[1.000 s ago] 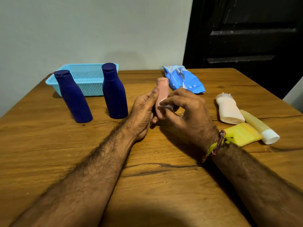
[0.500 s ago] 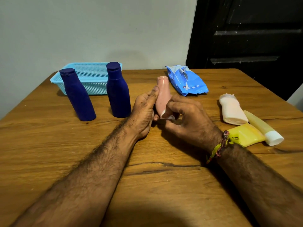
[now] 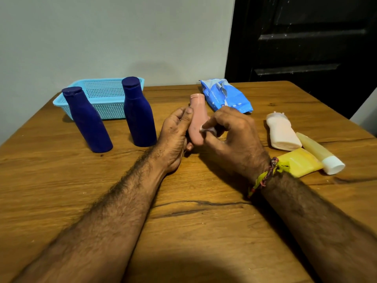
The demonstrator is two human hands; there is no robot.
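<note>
Wooden table point(image 3: 183, 231), left hand point(image 3: 173, 139) gripping pink bottle point(image 3: 196, 123), right hand point(image 3: 236, 137) pinching white wipe point(image 3: 208, 129), 2 navy bottles point(image 3: 139, 117) before basket point(image 3: 110, 111)

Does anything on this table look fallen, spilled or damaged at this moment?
Nothing is spilled. The cream bottle lies on its side on the right, next to two yellow tubes that also lie flat, while both blue bottles stand. A dark crack runs through the wooden table between the forearms.
</note>
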